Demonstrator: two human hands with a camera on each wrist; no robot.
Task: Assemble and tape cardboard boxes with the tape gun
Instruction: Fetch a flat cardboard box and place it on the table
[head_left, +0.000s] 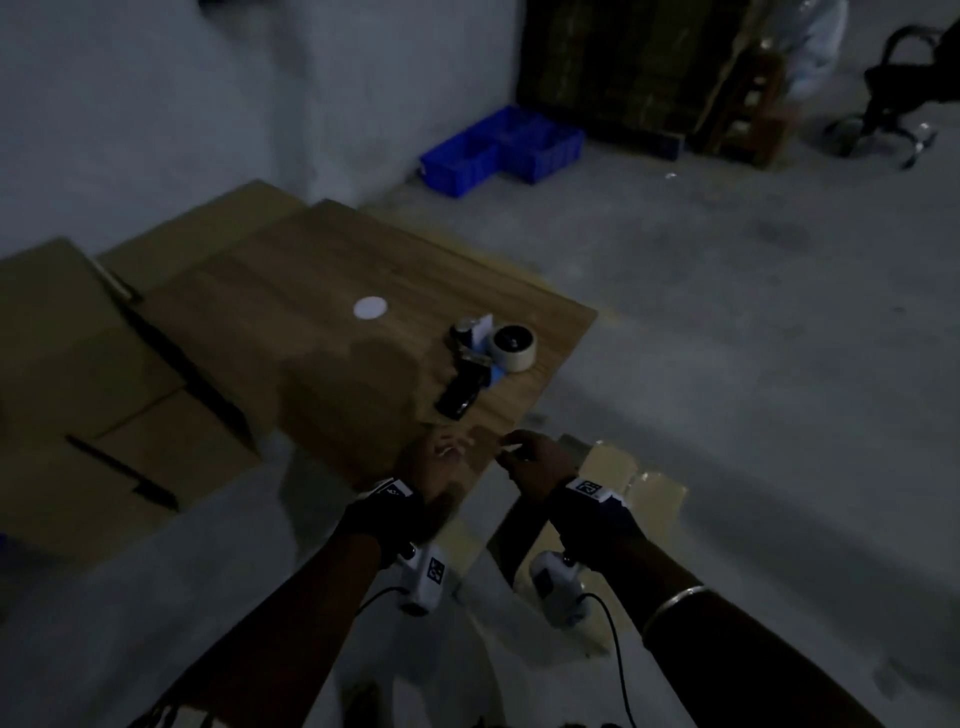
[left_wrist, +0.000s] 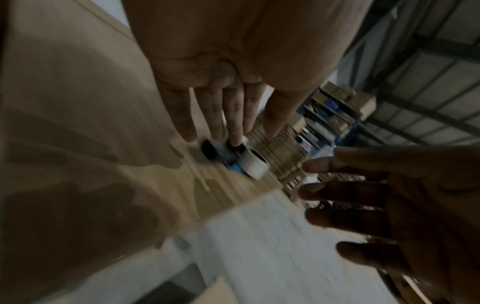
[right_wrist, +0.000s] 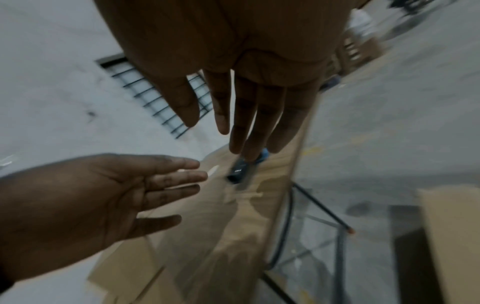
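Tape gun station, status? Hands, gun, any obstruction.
Left hand and right hand open, empty, at the table's near edge. Tape gun lying untouched on table. Nothing between hands and gun.

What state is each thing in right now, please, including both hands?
Tape gun: lying on the table, untouched.
Table: bears the tape gun.
Cardboard boxes: beside the table, not yet assembled.
Left hand: open, holding nothing.
Right hand: open, holding nothing.

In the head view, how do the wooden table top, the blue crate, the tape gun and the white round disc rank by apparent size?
1. wooden table top
2. blue crate, though farther away
3. tape gun
4. white round disc
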